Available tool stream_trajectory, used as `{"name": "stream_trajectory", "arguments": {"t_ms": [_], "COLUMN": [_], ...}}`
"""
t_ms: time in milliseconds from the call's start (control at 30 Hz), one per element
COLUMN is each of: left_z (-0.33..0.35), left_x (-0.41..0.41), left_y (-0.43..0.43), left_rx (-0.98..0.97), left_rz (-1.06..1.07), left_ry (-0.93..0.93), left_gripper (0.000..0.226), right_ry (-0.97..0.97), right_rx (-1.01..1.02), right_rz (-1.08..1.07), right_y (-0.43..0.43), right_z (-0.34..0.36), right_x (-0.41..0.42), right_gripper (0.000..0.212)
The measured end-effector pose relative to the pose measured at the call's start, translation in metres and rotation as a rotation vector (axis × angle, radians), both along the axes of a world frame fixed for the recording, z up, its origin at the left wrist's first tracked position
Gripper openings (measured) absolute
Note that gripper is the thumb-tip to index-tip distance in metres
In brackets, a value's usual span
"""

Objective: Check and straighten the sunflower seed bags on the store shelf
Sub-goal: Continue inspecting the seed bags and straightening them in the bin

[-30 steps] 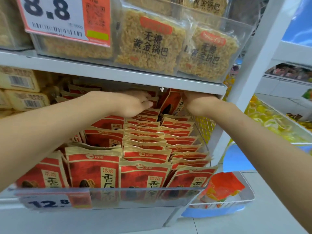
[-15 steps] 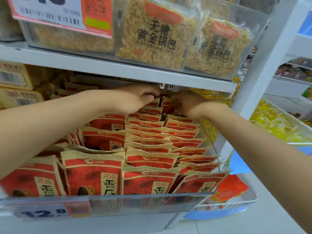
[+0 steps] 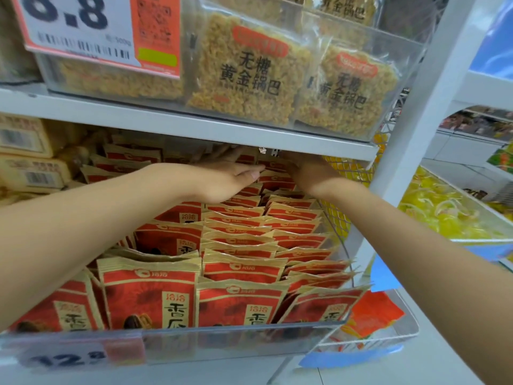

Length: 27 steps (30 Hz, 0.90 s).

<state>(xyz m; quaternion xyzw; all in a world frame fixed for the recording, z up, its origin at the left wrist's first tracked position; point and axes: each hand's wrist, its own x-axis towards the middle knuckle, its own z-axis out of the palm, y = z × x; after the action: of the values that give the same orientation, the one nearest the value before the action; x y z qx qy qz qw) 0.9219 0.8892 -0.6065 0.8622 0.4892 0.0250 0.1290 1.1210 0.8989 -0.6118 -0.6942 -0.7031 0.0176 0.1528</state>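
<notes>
Sunflower seed bags (image 3: 241, 262) stand in red rows on the shelf (image 3: 166, 375). The left hand (image 3: 227, 179) lies flat-fingered on the rearmost ones, grip slack, probably squaring them. The right hand (image 3: 308, 173) touches alongside; its grip I cannot tell.

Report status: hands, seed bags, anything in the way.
Left hand flat on the rearmost sunflower seed bags. Right hand at the same row, fingers blurred. Upper shelf edge close above both hands.

Rice-crust packs (image 3: 244, 68) stand in a clear bin (image 3: 399, 51) beside a price tag (image 3: 83, 29) (8.8).
</notes>
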Motion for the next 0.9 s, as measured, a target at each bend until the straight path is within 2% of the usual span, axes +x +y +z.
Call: {"name": "stream_trajectory", "arguments": {"t_ms": [133,233,333,433,533,633,700,900], "left_z": [-0.007,-0.006,-0.006,-0.006,-0.007,-0.008,-0.008,0.005], "left_x": [-0.004,-0.004,-0.005,-0.004,-0.004,-0.004,-0.004,-0.006], "left_y": [0.007,0.008,0.010,0.009,0.010,0.012,0.014,-0.004], "left_rx": [-0.031,-0.037,-0.037,-0.040,-0.038,-0.035,-0.032,-0.068], "left_rz": [-0.036,-0.046,-0.054,-0.054,-0.057,-0.067,-0.067,-0.061], "left_ry": [0.054,0.058,0.076,0.084,0.077,0.079,0.077,-0.044], "left_gripper": [0.048,0.047,0.047,0.046,0.045,0.045,0.045,0.043], "right_ry": [0.093,0.125,0.079,0.022,0.162,0.261,0.338,0.173], "right_rx": [0.020,-0.140,-0.155,-0.052,0.065,0.149,0.246,0.328], "right_rz": [-0.048,-0.052,-0.047,-0.086,-0.110,-0.119,-0.058,0.125], "right_y": [0.007,0.013,0.020,0.017,0.005,-0.006,-0.018,-0.069], "right_z": [-0.004,0.004,0.005,-0.003,-0.010,-0.009,-0.006,-0.004], "right_x": [-0.003,-0.004,-0.012,-0.015,-0.009,-0.007,-0.008,-0.002], "right_gripper": [0.035,0.032,0.033,0.037,0.032,0.036,0.034,0.023]}}
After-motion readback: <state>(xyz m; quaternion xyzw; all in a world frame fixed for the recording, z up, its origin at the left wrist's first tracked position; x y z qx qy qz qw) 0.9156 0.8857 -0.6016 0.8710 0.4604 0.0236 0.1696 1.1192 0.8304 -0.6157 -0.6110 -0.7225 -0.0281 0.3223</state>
